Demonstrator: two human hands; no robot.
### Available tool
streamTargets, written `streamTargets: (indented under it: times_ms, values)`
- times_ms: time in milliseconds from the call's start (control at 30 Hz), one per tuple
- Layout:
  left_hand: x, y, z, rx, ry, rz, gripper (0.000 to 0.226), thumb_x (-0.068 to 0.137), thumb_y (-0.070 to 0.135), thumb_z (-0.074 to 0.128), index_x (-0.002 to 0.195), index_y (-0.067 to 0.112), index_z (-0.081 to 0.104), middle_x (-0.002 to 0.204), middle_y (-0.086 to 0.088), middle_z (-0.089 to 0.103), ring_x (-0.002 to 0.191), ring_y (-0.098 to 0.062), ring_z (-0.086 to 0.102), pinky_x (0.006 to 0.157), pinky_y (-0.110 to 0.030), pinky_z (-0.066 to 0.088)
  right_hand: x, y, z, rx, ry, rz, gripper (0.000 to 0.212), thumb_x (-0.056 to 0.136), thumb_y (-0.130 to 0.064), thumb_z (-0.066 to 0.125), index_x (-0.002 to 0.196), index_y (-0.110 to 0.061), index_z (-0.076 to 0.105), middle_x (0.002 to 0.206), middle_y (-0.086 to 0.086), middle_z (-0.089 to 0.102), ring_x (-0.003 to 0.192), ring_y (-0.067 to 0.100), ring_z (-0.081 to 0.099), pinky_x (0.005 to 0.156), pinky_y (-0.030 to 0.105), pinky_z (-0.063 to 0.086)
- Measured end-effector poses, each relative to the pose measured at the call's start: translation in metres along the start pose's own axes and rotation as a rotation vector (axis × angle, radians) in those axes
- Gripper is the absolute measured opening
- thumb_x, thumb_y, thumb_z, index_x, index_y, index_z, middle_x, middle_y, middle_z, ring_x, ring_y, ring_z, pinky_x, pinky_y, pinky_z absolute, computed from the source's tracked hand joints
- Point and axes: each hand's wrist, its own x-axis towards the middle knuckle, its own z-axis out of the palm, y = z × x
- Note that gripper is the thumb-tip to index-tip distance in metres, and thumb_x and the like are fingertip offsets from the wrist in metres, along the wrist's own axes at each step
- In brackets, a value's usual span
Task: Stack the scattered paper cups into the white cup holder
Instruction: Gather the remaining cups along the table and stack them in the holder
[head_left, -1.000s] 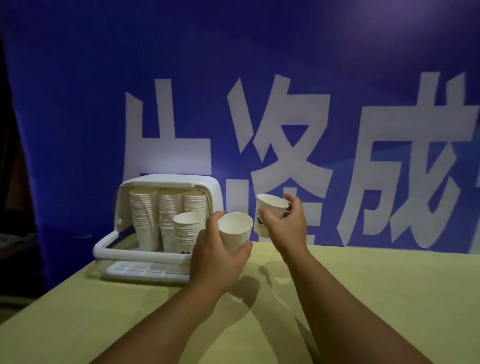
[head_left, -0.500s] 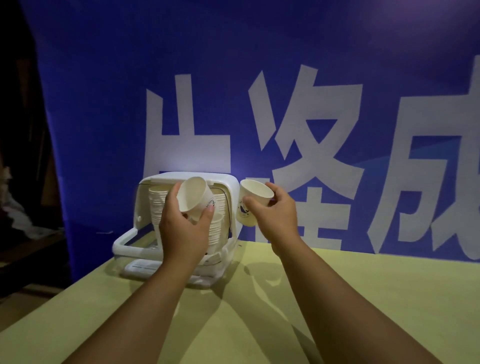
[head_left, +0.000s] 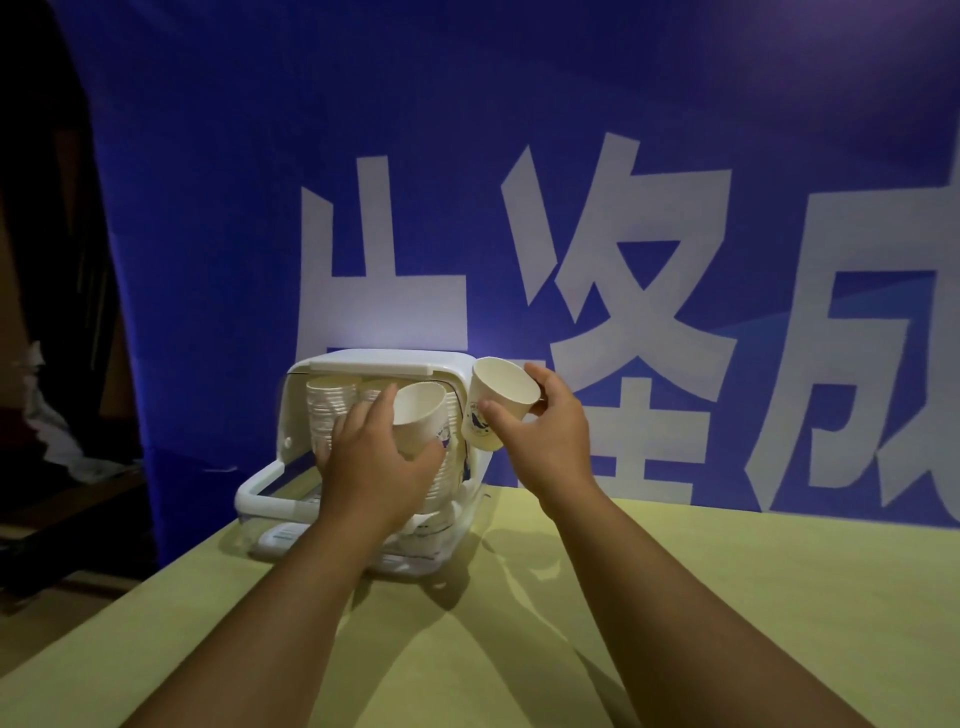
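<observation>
Just behind holder (head_left: 384, 361): blue banner (head_left: 467, 130).

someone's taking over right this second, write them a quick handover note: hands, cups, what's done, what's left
Left hand: grips a tilted paper cup in front of the open white cup holder.
Right hand: holds a second paper cup in the air by the holder's right side.
Done: cup stacks stand inside the holder, which sits on the yellow-green table.
Left: nest both held cups onto the stacks, left one first.
</observation>
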Motion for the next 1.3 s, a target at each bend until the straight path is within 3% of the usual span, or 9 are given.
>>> streamTargets:
  times_ms: [100,300,433,500,633,833,1033,1167,1300]
  values:
    - [-0.001,0.002,-0.008,0.148,0.008,0.037,0.073,0.083,0.059,0.049,0.150,0.030,0.038,0.145,-0.001,0.047,0.137,-0.027,0.039,0.119,-0.056,0.024,-0.001,0.002,-0.001,-0.003,0.005,0.003,0.073,0.078,-0.033,0.083,0.141,-0.028,0.047,0.134,-0.006,0.055,0.114,0.012,0.053,0.084,0.022,0.052]
    - [-0.006,0.004,-0.012,0.246,-0.035,0.087,0.036,0.090,0.043,0.056,0.116,0.022,0.070,0.125,0.001,0.054,0.118,-0.021,0.047,0.108,-0.050,0.040,-0.001,0.004,-0.001,-0.003,-0.003,0.009,0.073,0.078,-0.032,0.083,0.142,-0.028,0.047,0.135,-0.005,0.055,0.115,0.013,0.052,0.086,0.025,0.053]
    - [-0.009,-0.001,-0.006,0.024,-0.103,0.082,0.037,0.085,0.045,0.057,0.110,0.020,0.070,0.111,0.006,0.064,0.100,-0.014,0.055,0.081,-0.034,0.052,-0.002,0.003,0.000,-0.009,-0.006,0.005,0.073,0.079,-0.033,0.083,0.142,-0.027,0.047,0.135,-0.004,0.054,0.114,0.012,0.052,0.085,0.024,0.052]
    - [-0.010,-0.002,-0.001,-0.090,-0.088,0.064,0.036,0.086,0.043,0.066,0.114,0.020,0.070,0.115,0.006,0.062,0.101,-0.015,0.058,0.081,-0.032,0.055,-0.003,0.000,0.001,0.006,-0.005,0.005,0.071,0.079,-0.033,0.082,0.141,-0.027,0.048,0.133,-0.004,0.055,0.114,0.013,0.053,0.087,0.025,0.054]
    - [-0.011,-0.012,0.007,-0.098,-0.047,0.052,0.065,0.081,0.043,0.080,0.137,0.024,0.053,0.136,0.006,0.046,0.116,-0.015,0.052,0.090,-0.032,0.053,-0.005,-0.012,0.012,0.040,0.007,-0.017,0.067,0.079,-0.036,0.082,0.138,-0.026,0.050,0.128,-0.005,0.058,0.113,0.014,0.056,0.087,0.027,0.056]
    - [-0.011,-0.024,0.015,-0.181,-0.091,-0.066,0.102,0.069,0.069,0.076,0.150,0.039,0.023,0.137,0.009,0.055,0.116,-0.016,0.056,0.091,-0.038,0.052,0.000,-0.022,0.042,-0.035,-0.102,-0.052,0.070,0.077,-0.034,0.083,0.139,-0.025,0.051,0.126,-0.007,0.060,0.107,0.009,0.056,0.078,0.013,0.046]
    - [-0.008,-0.026,0.018,-0.119,-0.051,-0.025,0.106,0.074,0.064,0.076,0.154,0.045,0.008,0.154,0.006,0.043,0.132,-0.021,0.050,0.097,-0.042,0.052,-0.003,-0.003,0.049,-0.179,-0.220,-0.037,0.072,0.075,-0.048,0.082,0.137,-0.027,0.053,0.123,-0.007,0.062,0.104,0.010,0.061,0.083,0.024,0.054]
    - [-0.008,-0.029,0.016,-0.147,-0.061,-0.027,0.116,0.071,0.068,0.076,0.148,0.058,-0.011,0.158,0.006,0.039,0.134,-0.023,0.050,0.098,-0.048,0.053,-0.002,-0.001,0.048,-0.186,-0.167,-0.016,0.052,0.088,-0.053,0.064,0.132,-0.026,0.057,0.117,-0.007,0.064,0.101,0.010,0.061,0.081,0.024,0.053]
    - [-0.009,-0.032,0.018,-0.148,-0.032,0.033,0.071,0.091,0.059,0.061,0.152,0.041,0.030,0.147,0.010,0.048,0.128,-0.017,0.052,0.096,-0.042,0.054,0.000,0.007,0.051,-0.345,-0.214,0.010,0.036,0.092,-0.044,0.065,0.120,-0.022,0.070,0.111,-0.006,0.071,0.092,0.008,0.064,0.080,0.024,0.054]
